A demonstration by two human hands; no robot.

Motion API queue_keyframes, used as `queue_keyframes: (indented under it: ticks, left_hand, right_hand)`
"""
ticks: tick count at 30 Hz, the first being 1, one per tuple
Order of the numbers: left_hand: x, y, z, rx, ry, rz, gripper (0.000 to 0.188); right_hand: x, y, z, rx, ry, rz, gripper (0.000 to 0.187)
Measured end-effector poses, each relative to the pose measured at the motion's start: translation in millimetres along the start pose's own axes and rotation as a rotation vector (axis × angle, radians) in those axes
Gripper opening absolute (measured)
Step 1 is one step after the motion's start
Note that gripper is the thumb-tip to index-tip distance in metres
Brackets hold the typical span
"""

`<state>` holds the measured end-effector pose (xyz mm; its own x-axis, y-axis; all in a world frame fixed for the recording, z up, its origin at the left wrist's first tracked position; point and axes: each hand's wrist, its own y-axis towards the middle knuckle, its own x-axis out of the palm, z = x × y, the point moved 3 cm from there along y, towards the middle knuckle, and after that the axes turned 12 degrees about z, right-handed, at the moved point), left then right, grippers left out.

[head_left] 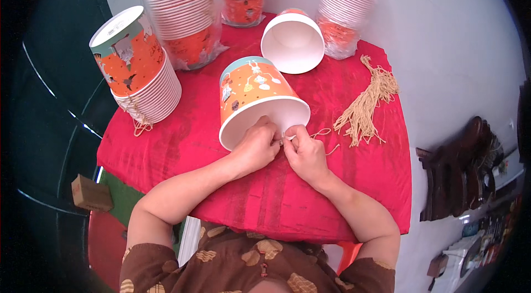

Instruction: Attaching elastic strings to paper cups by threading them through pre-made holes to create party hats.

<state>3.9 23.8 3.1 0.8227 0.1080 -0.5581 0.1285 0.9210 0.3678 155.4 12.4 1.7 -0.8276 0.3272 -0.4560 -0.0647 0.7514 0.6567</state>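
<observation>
An orange printed paper bucket (257, 84) lies tilted on the red-covered table, its white mouth turned toward me. My left hand (259, 142) reaches into the mouth, its fingers closed near the lower rim; what they grip is hidden. At the right side of that rim, my right hand (304, 152) pinches a thin beige string (321, 133), whose loose end trails onto the cloth. Both sets of fingertips nearly meet. Further right lies a bundle of the same beige strings (368, 102).
Another paper bucket (293, 44) lies on its side behind. Tall plastic-wrapped stacks of buckets (180, 5) stand along the back. At the left is a nested, leaning stack (146, 88) with strings hanging from it. A cardboard box (91, 193) sits below the table's left edge.
</observation>
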Motion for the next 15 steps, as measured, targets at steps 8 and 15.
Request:
queue_keyframes:
  ticks: [8, 15]
  left_hand:
    - [-3, 1, 5, 0.006, -0.010, 0.000, 0.007]
    - [-6, 0, 8, 0.012, -0.057, 0.036, 0.007]
  right_hand:
    - [0, -1, 0, -0.134, -0.097, -0.019, 0.012]
    - [-3, -1, -7, -0.226, -0.186, -0.061, 0.006]
